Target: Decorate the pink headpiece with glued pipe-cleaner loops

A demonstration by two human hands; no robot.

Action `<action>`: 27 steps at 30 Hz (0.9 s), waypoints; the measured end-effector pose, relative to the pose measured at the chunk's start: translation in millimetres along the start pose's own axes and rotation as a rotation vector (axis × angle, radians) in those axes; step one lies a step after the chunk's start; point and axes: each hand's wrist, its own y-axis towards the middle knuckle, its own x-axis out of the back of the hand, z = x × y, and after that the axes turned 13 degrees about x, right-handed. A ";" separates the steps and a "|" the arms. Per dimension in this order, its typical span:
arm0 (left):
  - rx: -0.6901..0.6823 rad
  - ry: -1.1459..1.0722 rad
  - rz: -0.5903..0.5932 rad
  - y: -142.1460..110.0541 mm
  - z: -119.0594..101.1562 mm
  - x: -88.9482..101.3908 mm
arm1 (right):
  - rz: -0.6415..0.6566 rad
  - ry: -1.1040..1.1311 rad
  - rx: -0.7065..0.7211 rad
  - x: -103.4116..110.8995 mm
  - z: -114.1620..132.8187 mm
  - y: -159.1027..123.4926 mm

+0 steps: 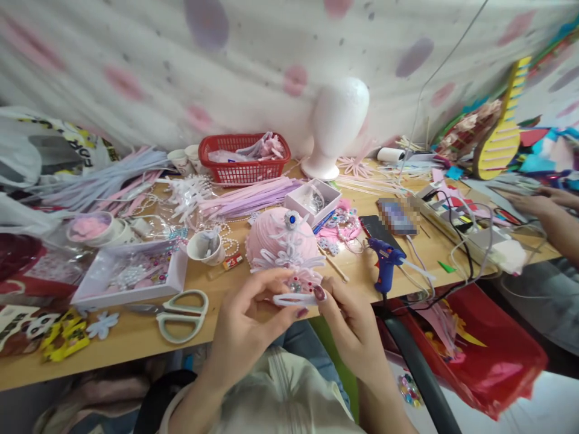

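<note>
In front of my body, my left hand (256, 316) pinches the left side of a white fuzzy pipe-cleaner ornament (295, 299) with red beads and a flattened loop. The ornament's right end is between the thumb and fingers of my right hand (350, 310). Just behind my fingertips sits a pink dome (266, 232), dressed with white pipe-cleaner shapes and a round blue gem (292, 219) near its top. Whether the held ornament is joined to the dome, I cannot tell. A blue glue gun (383, 262) lies to the right of my hands.
Scissors (183, 316) and a white bead box (131, 271) lie at left. Behind stand a red basket (244, 160) and a white foam head (339, 120). Two phones and a power strip (493, 247) are at right, near another person's hands (538, 205).
</note>
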 end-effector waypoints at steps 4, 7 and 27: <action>-0.309 0.217 0.036 5.9 2.2 -2.1 | -0.008 0.063 -0.018 -1.1 0.3 -4.3; -0.425 0.241 0.064 10.1 2.3 -2.3 | -0.006 0.126 -0.060 -1.0 -0.1 -5.8; -0.350 0.242 -0.009 4.9 8.9 14.1 | -0.080 0.159 -0.048 -1.2 -2.8 -6.1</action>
